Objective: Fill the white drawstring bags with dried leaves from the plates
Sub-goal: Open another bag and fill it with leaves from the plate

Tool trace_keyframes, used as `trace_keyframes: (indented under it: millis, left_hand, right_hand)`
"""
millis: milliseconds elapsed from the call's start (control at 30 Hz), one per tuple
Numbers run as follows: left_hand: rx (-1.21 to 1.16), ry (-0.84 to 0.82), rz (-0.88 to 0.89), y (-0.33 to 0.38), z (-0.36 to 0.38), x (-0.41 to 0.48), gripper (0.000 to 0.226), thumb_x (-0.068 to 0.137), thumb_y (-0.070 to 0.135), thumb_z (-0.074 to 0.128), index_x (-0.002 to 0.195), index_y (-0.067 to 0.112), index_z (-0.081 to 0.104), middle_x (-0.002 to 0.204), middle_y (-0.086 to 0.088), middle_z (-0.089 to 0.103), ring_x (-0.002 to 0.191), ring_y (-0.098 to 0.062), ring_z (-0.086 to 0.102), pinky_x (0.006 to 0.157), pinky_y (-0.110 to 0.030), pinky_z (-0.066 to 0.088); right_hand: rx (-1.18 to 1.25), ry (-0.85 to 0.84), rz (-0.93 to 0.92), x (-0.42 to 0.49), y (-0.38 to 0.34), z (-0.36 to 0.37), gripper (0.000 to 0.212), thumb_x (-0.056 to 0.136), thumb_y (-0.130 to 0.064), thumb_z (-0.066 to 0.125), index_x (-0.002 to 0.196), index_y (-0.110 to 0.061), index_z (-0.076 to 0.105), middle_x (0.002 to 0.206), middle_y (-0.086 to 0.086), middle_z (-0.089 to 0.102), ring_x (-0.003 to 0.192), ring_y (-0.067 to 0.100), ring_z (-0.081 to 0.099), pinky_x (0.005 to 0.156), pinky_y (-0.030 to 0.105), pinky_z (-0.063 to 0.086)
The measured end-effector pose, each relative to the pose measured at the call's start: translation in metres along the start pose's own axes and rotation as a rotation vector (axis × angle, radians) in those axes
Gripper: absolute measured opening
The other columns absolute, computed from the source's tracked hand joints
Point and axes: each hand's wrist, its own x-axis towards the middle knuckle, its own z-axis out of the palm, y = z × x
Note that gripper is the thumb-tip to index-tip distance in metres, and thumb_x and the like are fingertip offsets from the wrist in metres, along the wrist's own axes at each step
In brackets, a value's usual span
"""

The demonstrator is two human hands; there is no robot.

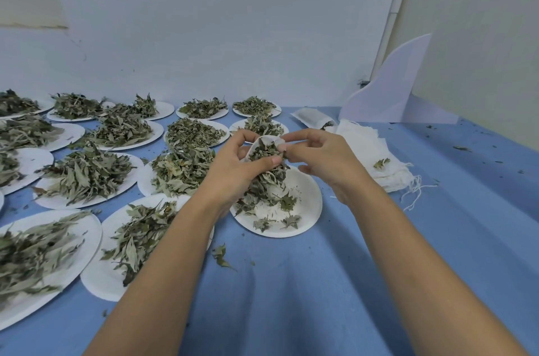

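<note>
No text, label, brand, number or sign can be read anywhere in the view.

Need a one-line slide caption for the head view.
Over a nearly bare plate, left hand and right hand hold a white drawstring bag, dried leaves bulging from its mouth.
</note>
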Motion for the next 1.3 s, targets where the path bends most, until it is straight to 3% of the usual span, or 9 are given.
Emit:
trace_keyframes:
  millis: [133,267,400,567,800,1000,1100,1200,1300]
  left_hand:
    - [0.073,-0.014,0.010,0.001,-0.002,0.000,0.025,0.077,0.015,0.077,0.089,0.027,0.057,0.084,0.002,0.074,0.071,-0.007,0.068,0.058,-0.013,0.047]
    - [0.042,-0.029,0.013,0.002,0.000,-0.001,0.024,0.078,0.010,0.075,0.089,0.020,0.056,0.075,0.004,0.073,0.061,-0.003,0.065,0.051,-0.011,0.044]
    - [0.062,0.052,0.012,0.002,0.005,0.000,0.025,0.081,0.011,0.073,0.086,0.023,0.052,0.064,0.011,0.068,0.055,0.002,0.061,0.048,-0.010,0.042]
    - [0.021,0.284,-0.036,-0.004,0.008,0.004,0.027,0.082,0.006,0.071,0.082,0.021,0.048,0.073,0.005,0.062,0.055,-0.010,0.052,0.052,-0.024,0.042]
    - [0.378,0.609,0.024,-0.007,0.008,0.001,0.026,0.081,0.005,0.065,0.077,0.024,0.047,0.076,0.001,0.054,0.054,-0.010,0.043,0.050,-0.024,0.036]
    - [0.074,0.342,-0.153,0.009,0.018,0.001,0.021,0.081,0.014,0.073,0.086,0.024,0.055,0.091,-0.001,0.062,0.073,-0.013,0.063,0.062,-0.029,0.056]
    - [-0.126,0.233,-0.297,0.017,0.014,0.001,0.014,0.086,0.008,0.065,0.093,0.018,0.060,0.092,0.001,0.060,0.073,-0.009,0.061,0.056,-0.021,0.055]
    - [-0.080,0.139,-0.274,0.016,0.009,0.000,0.030,0.081,-0.002,0.068,0.102,0.018,0.060,0.092,0.000,0.063,0.072,-0.008,0.066,0.063,-0.023,0.057]
    - [0.038,0.135,-0.199,0.011,0.009,-0.003,0.037,0.075,-0.003,0.075,0.097,0.022,0.057,0.097,0.001,0.061,0.069,-0.010,0.065,0.069,-0.026,0.059]
  right_hand:
    - [0.028,-0.072,-0.016,0.000,0.001,0.000,0.016,0.078,-0.022,0.077,0.094,-0.024,0.074,0.084,-0.005,0.075,0.078,0.006,0.071,0.067,0.017,0.055]
    - [-0.071,0.069,-0.106,0.003,0.006,0.005,0.011,0.083,-0.018,0.071,0.092,-0.020,0.077,0.076,-0.003,0.073,0.069,0.008,0.067,0.072,0.025,0.055]
    - [-0.359,0.239,-0.320,0.001,0.006,0.014,0.015,0.088,-0.019,0.064,0.095,-0.017,0.076,0.080,-0.010,0.071,0.071,-0.002,0.062,0.070,0.009,0.047]
    - [-0.558,0.248,-0.514,-0.007,0.009,0.031,0.014,0.087,-0.011,0.060,0.097,-0.010,0.069,0.084,0.001,0.069,0.080,0.015,0.062,0.078,0.034,0.050]
    - [-0.353,0.103,-0.394,-0.013,0.011,0.045,0.012,0.077,-0.011,0.065,0.074,-0.022,0.064,0.060,-0.012,0.057,0.056,0.000,0.050,0.055,0.011,0.040]
    - [-0.224,0.212,-0.209,-0.002,0.016,0.029,0.005,0.081,-0.019,0.066,0.085,-0.016,0.066,0.070,-0.002,0.064,0.058,0.001,0.052,0.052,0.010,0.039]
    - [-0.154,0.214,-0.159,0.000,0.020,0.022,0.002,0.084,-0.017,0.065,0.085,-0.016,0.066,0.079,0.007,0.068,0.069,0.010,0.059,0.070,0.028,0.051]
    - [-0.083,0.211,-0.141,0.002,0.022,0.021,0.003,0.084,-0.015,0.066,0.082,-0.017,0.065,0.070,0.001,0.064,0.068,0.011,0.060,0.077,0.041,0.055]
    - [-0.002,0.205,-0.118,0.004,0.023,0.023,0.004,0.085,-0.014,0.067,0.082,-0.016,0.064,0.068,-0.003,0.063,0.063,0.009,0.060,0.075,0.039,0.056]
